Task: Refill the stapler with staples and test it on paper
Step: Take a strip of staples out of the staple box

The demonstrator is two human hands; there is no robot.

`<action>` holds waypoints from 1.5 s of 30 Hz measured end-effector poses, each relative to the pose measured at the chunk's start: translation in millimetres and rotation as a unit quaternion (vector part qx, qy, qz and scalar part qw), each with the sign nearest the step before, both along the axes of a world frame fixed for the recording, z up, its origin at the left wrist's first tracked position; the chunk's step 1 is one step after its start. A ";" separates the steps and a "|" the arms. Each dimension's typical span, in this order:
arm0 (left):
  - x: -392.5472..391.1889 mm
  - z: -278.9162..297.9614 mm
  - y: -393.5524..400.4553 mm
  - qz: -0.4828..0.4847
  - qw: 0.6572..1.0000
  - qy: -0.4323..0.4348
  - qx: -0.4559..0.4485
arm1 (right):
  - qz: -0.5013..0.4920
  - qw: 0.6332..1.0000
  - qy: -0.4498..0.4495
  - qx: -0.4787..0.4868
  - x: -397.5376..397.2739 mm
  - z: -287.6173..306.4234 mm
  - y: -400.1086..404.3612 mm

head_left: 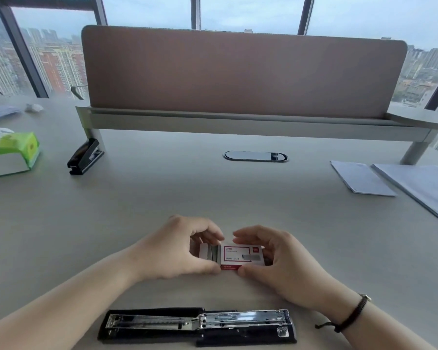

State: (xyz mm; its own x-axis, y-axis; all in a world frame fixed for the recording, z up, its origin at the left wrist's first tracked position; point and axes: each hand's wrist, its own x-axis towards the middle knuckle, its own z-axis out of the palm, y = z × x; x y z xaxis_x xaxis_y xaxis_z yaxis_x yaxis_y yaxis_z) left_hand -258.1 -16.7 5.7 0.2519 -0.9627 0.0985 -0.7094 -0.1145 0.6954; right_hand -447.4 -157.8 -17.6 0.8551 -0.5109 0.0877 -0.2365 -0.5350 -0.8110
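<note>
Across the whole frame runs the grey worktop (162, 198), with a brown divider panel (238, 69) standing along its far edge. At the right edge lie two stacks of paper (362, 178), well apart from my hands. At the bottom centre the stapler (197, 324) lies opened out flat, its metal staple channel facing up and, as far as I can see, with no staples in it. At the left edge sits a green tissue box (13, 152), and just right of it a second, closed black stapler (85, 156).

In the lower middle, my left hand (177, 248) and right hand (276, 263) meet over the small red-and-white staple box (240, 253). The right grip pinches the box sleeve between thumb and fingers. The left grip pinches the inner tray (208, 252), which sticks out of the sleeve's left end, with grey staple strips showing in the gap.

I judge this to be the step of getting staples out of the box; the refill itself is not yet begun. Next I need the tray out far enough to lift one strip free without breaking it, then lay that strip legs-down into the open channel below. The paper test comes last.
</note>
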 end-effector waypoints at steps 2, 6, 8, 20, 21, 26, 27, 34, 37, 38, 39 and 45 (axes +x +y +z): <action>3.8 1.7 3.5 0.001 1.000 0.001 0.006 | -0.001 1.000 0.005 -0.014 -0.8 1.2 0.7; 15.9 4.9 11.8 -0.015 1.000 -0.003 0.013 | -0.007 0.999 0.021 -0.037 -2.8 4.6 2.0; 18.6 6.1 13.8 -0.020 1.000 0.001 0.009 | -0.011 0.998 0.029 -0.046 -4.3 5.8 2.9; 8.8 2.7 8.3 0.003 0.998 -0.062 -0.024 | -0.014 0.997 0.045 -0.069 -7.9 9.4 5.4; 8.7 2.7 8.2 0.006 0.998 -0.062 -0.016 | -0.014 0.996 0.046 -0.070 -7.8 9.5 5.5; 7.7 2.0 8.1 0.018 0.998 -0.055 0.011 | -0.013 0.996 0.045 -0.071 -7.8 10.0 6.0; 7.4 1.9 8.1 0.020 0.998 -0.056 0.014 | -0.013 0.996 0.046 -0.072 -8.0 10.0 6.0; 8.2 1.0 8.1 0.018 0.999 -0.028 0.008 | -0.013 0.996 0.048 -0.081 -7.4 10.4 5.7; 12.0 -0.1 7.4 0.021 1.000 0.012 0.004 | -0.013 0.996 0.047 -0.080 -7.5 10.1 5.8; 13.3 -0.5 7.0 0.018 0.999 0.029 -0.002 | -0.013 0.996 0.048 -0.080 -7.5 10.0 5.9; 14.1 -0.5 6.6 0.012 0.999 0.046 -0.008 | -0.013 0.995 0.049 -0.081 -7.8 10.0 5.8; 15.0 6.8 8.1 -0.018 0.986 0.167 -0.007 | -0.010 0.996 0.046 -0.080 -7.7 10.1 5.5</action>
